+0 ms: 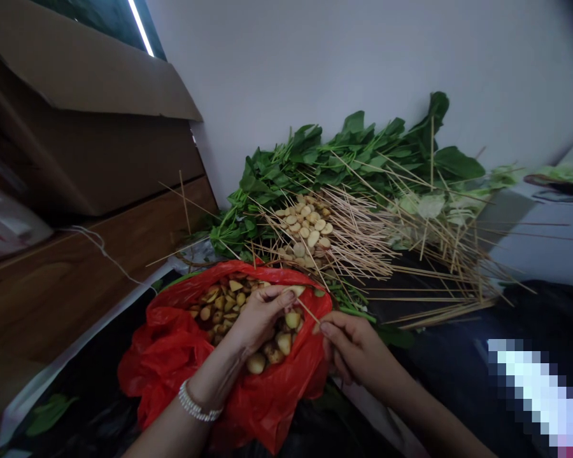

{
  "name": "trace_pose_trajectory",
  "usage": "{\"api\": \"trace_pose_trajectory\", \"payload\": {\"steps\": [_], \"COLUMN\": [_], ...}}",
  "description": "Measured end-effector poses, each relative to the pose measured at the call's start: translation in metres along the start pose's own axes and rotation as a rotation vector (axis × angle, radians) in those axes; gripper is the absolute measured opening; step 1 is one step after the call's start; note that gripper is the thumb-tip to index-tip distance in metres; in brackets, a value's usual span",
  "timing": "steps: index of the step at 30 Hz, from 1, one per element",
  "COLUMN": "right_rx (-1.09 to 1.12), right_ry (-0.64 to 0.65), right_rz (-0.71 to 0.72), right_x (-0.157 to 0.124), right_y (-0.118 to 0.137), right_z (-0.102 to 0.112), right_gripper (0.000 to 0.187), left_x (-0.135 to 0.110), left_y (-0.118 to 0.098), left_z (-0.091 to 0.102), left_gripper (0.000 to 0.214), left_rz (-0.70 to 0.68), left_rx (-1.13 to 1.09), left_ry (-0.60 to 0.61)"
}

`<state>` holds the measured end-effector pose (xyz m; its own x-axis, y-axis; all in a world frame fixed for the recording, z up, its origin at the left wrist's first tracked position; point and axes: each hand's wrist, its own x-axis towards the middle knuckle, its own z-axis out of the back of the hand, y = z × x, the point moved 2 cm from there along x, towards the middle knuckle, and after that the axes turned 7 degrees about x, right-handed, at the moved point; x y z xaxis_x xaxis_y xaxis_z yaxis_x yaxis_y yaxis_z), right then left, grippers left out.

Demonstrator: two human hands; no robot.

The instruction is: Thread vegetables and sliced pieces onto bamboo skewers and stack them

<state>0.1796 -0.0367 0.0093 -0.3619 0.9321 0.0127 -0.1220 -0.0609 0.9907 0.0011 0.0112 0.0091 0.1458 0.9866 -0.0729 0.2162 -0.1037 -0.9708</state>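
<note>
My left hand, with a pale bracelet at the wrist, pinches a potato piece above the open red plastic bag. To its right, my right hand is closed on a thin wooden skewer, whose far end meets the potato piece. Whether the tip has gone into it is hidden by my left fingers. Inside the bag lie many cut potato pieces, some with brown skin on. Behind the bag, a pile of skewered potato slices has its sticks pointing right.
Leafy green vegetables lie along the wall. Skewers with pale cabbage-like leaves and loose sticks spread at the right. A cardboard box stands on a wooden surface at the left. Dark plastic sheeting lies underneath.
</note>
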Motion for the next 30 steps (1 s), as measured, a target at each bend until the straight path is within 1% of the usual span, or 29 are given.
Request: {"api": "trace_pose_trajectory", "payload": {"steps": [1, 3, 5, 7, 8, 9, 10, 14, 15, 16, 17, 18, 20, 22, 24, 25, 26, 27, 28, 30], "right_rx": [-0.122, -0.432, -0.741, -0.943, -0.971, -0.941, -0.860, -0.300, -0.197, -0.149, -0.158, -0.218, -0.423, -0.632, -0.755, -0.755, -0.704, -0.604, -0.469, -0.170], "right_ry": [-0.063, -0.205, -0.310, -0.317, -0.300, -0.279, -0.249, -0.101, -0.076, -0.074, -0.096, -0.134, -0.230, -0.283, -0.311, -0.315, -0.309, -0.288, -0.247, -0.101], "right_rz": [0.091, 0.318, 0.514, 0.613, 0.619, 0.598, 0.556, 0.229, 0.165, 0.134, 0.145, 0.198, 0.362, 0.505, 0.566, 0.565, 0.538, 0.483, 0.402, 0.196], "right_x": [-0.001, -0.004, -0.008, -0.011, -0.011, -0.011, -0.010, -0.004, -0.003, -0.002, -0.002, -0.002, -0.004, -0.008, -0.010, -0.010, -0.009, -0.008, -0.006, -0.001], "right_y": [0.002, 0.004, 0.005, 0.002, 0.001, 0.001, 0.000, -0.001, -0.001, -0.001, 0.000, 0.001, 0.003, 0.003, 0.001, 0.001, 0.000, -0.001, -0.002, -0.004], "right_z": [0.002, 0.005, 0.005, 0.002, 0.001, 0.000, -0.001, -0.002, -0.002, -0.002, -0.001, -0.001, 0.000, -0.002, -0.005, -0.006, -0.006, -0.006, -0.005, -0.005], "right_gripper": [0.024, 0.018, 0.020, 0.024, 0.024, 0.024, 0.025, 0.032, 0.031, 0.030, 0.028, 0.026, 0.025, 0.026, 0.026, 0.026, 0.026, 0.027, 0.029, 0.031], "left_x": [0.001, 0.003, 0.004, 0.004, 0.004, 0.003, 0.003, 0.000, -0.001, -0.001, -0.001, -0.001, -0.001, 0.000, 0.000, 0.000, 0.000, -0.001, -0.001, -0.002], "left_y": [-0.002, -0.004, -0.005, -0.005, -0.004, -0.004, -0.003, -0.004, -0.004, -0.005, -0.005, -0.005, -0.004, -0.003, -0.002, -0.002, -0.001, -0.001, 0.000, 0.000], "left_z": [0.001, 0.003, 0.004, 0.004, 0.004, 0.004, 0.003, 0.001, 0.001, 0.001, 0.001, 0.001, 0.000, 0.000, 0.000, 0.000, 0.000, -0.001, -0.001, -0.003], "left_gripper": [0.021, 0.020, 0.020, 0.020, 0.020, 0.020, 0.021, 0.025, 0.025, 0.026, 0.026, 0.026, 0.027, 0.026, 0.025, 0.024, 0.024, 0.024, 0.025, 0.026], "left_rz": [-0.014, -0.036, -0.044, -0.045, -0.041, -0.032, -0.020, -0.008, -0.016, -0.021, -0.026, -0.029, -0.029, -0.029, -0.027, -0.028, -0.028, -0.024, -0.015, 0.010], "left_rx": [-0.007, -0.039, -0.073, -0.075, -0.065, -0.052, -0.039, 0.014, 0.025, 0.035, 0.044, 0.049, 0.054, 0.048, 0.038, 0.036, 0.037, 0.040, 0.043, 0.050], "left_ry": [-0.018, -0.055, -0.075, -0.071, -0.070, -0.073, -0.079, -0.057, -0.047, -0.043, -0.048, -0.059, -0.077, -0.076, -0.063, -0.059, -0.055, -0.046, -0.032, 0.011]}}
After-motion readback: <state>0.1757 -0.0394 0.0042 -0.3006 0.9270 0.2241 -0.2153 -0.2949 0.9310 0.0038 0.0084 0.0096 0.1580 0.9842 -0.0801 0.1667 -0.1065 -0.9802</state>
